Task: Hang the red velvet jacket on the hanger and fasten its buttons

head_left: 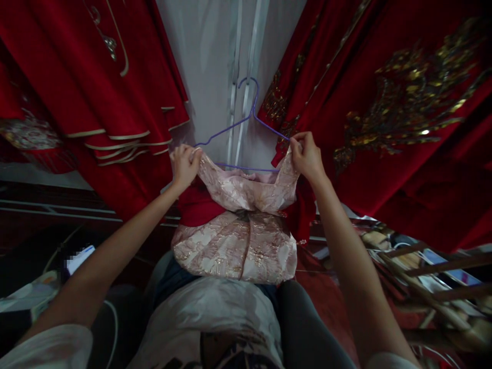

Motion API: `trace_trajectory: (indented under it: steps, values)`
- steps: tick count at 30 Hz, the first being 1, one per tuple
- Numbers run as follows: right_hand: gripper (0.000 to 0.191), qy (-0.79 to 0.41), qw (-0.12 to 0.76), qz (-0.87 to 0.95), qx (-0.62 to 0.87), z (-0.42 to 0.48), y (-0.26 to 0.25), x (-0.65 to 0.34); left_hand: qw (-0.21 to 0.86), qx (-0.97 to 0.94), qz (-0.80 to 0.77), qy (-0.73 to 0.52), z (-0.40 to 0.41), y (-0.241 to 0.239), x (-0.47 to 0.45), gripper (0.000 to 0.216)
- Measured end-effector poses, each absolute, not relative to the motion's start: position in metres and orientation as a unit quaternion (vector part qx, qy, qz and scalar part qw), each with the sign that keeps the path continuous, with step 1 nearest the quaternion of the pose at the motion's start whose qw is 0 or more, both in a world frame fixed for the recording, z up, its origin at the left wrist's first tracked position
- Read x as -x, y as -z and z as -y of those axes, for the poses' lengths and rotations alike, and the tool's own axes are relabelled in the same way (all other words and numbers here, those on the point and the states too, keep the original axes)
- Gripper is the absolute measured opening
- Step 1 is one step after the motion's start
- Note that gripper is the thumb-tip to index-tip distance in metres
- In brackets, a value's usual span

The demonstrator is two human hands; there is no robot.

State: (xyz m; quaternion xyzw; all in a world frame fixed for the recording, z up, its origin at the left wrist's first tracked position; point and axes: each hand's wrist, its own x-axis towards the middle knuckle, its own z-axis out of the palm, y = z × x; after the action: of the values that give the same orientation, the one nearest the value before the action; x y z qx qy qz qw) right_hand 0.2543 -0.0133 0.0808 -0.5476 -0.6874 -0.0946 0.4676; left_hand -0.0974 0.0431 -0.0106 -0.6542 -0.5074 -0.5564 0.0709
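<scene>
A pink brocade dress (234,243) with gold threads drapes down in front of my lap, its bodice hung over a purple wire hanger (230,124). My left hand (186,165) pinches the dress's left shoulder strap close to the hanger's end. At the opposite strap, my right hand (307,155) is closed on the fabric and the hanger's right corner. The hanger's hook points up and away from me. Some red cloth shows behind the dress at its waist.
Red garments with pale trim (126,102) hang at the left, and a red garment with gold sequins (407,97) hangs at the right. Between them stands a pale wall panel (205,66). A wooden rack (434,292) is at lower right; a lit phone screen (79,259) lies at left.
</scene>
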Motion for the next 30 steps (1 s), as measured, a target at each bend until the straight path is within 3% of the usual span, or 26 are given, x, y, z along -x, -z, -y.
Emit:
trace_trajectory:
  steps: [5, 15, 30]
  values:
    - [0.031, 0.114, 0.470, 0.689, 0.540, 0.011, -0.084, -0.256, 0.003, 0.674, 0.491, 0.551, -0.062, 0.031, 0.144, 0.039]
    - [0.032, 0.112, 0.457, 0.691, 0.549, 0.014, -0.087, -0.258, -0.106, 0.649, 0.503, 0.561, -0.068, 0.049, 0.154, 0.036]
    - [0.035, 0.097, 0.456, 0.694, 0.549, 0.014, -0.088, -0.259, -0.097, 0.651, 0.482, 0.579, -0.068, 0.043, 0.156, 0.038]
